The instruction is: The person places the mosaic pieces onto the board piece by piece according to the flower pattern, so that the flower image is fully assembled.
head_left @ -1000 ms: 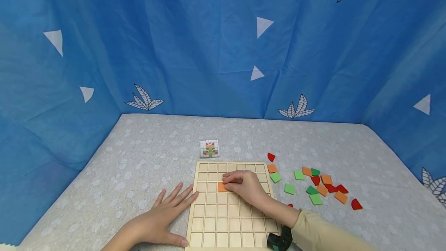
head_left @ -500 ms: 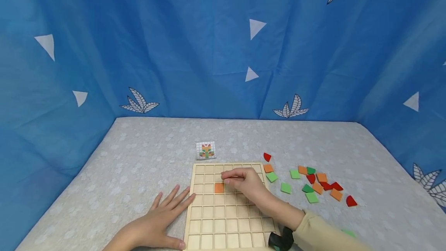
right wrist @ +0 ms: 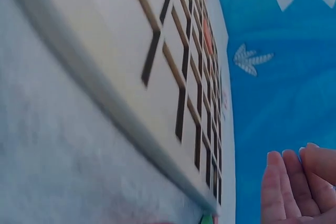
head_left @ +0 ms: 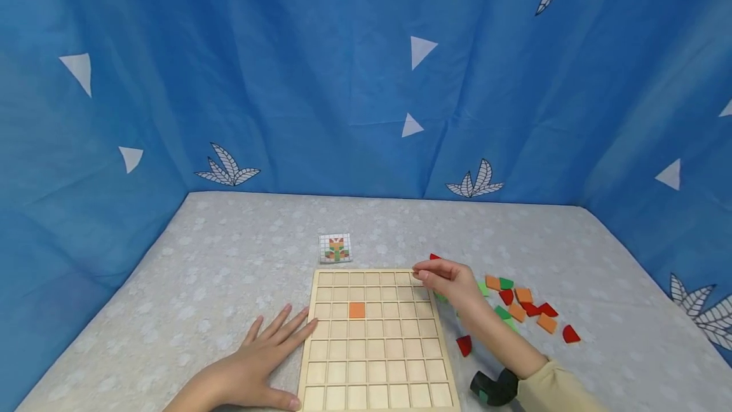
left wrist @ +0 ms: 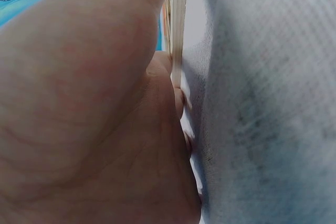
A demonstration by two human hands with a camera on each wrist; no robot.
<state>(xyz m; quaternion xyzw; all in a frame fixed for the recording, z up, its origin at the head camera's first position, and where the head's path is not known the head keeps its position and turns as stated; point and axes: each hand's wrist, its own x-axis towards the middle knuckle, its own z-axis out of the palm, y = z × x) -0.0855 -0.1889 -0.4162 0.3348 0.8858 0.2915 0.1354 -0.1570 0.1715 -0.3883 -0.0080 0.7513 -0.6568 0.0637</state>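
A person's left hand (head_left: pixel 257 358) lay spread beside a pale wooden grid board (head_left: pixel 376 370) near the near edge of a worktop (head_left: pixel 257 234) covered in grey flower-patterned cloth. Its straight fingers were splayed, gripping nothing, with the fingertips and thumb tip against the board's left edge, apparently to keep it from sliding.

The right hand (head_left: pixel 454 281) hovered about the board's far right corner, its gently bent fingers close together and its thumb near them; no piece showed between them. Whether they touched the rim could not be told.

A flat orange square tile (head_left: pixel 357 310) sat in the third row from the board's far edge, third cell from the left, squared to the ridges, which likely hold it in place.

Beyond the far edge, a small white card printed with a coloured grid pattern (head_left: pixel 335 248) lay face up, placed perhaps to be read at a glance. Loose orange squares (head_left: pixel 547 323), light green squares (head_left: pixel 483 288), dark green pieces (head_left: pixel 506 283) and red rounded wedges (head_left: pixel 570 334) were scattered off the board's right edge, seemingly for the right hand's easy reach.
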